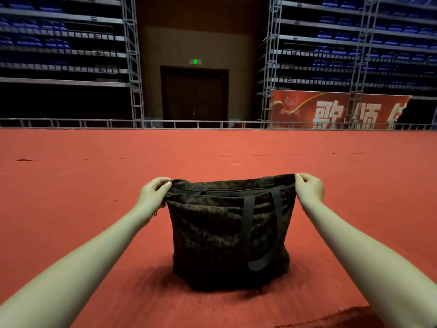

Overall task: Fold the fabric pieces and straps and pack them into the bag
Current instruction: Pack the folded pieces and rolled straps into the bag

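A dark camouflage tote bag (212,235) stands upright on the red carpet in front of me. My left hand (153,194) pinches the left end of its top rim. My right hand (308,188) grips the right end, and the rim is pulled taut between them. A black carry strap (248,223) hangs in a loop down the bag's near face. The mouth shows only as a narrow dark slit, and what lies inside is hidden. No loose fabric pieces are in view.
Red carpet (94,185) spreads wide on every side of the bag. A low metal rail (165,124) edges the stage at the back, with truss towers, blue seating, a dark door and a red banner (331,110) beyond.
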`<state>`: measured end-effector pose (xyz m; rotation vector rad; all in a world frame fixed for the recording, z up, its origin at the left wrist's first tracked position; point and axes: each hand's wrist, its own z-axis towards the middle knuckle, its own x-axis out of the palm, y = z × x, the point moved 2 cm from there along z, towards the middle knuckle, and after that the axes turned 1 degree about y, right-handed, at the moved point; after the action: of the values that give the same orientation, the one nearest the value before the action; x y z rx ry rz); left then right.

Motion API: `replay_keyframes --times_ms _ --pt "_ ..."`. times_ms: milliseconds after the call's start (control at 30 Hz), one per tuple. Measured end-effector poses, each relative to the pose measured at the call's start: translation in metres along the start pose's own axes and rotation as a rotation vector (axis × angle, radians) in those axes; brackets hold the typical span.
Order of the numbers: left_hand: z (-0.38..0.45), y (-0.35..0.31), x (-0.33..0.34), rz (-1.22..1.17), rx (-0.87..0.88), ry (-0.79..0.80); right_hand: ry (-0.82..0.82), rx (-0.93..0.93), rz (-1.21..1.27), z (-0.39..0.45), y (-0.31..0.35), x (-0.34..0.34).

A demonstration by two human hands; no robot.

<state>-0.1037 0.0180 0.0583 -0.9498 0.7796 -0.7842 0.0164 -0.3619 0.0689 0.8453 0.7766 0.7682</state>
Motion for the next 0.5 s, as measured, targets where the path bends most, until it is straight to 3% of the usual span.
replay_keyframes --times_ms 367,500 --pt "-0.009 0.0 -0.01 0.081 0.055 0.134 0.164 -0.041 0.011 -0.007 -0.002 -0.005" --pt "-0.011 0.001 -0.009 0.107 0.052 0.166 0.188 -0.21 -0.265 -0.017 0.006 -0.01"
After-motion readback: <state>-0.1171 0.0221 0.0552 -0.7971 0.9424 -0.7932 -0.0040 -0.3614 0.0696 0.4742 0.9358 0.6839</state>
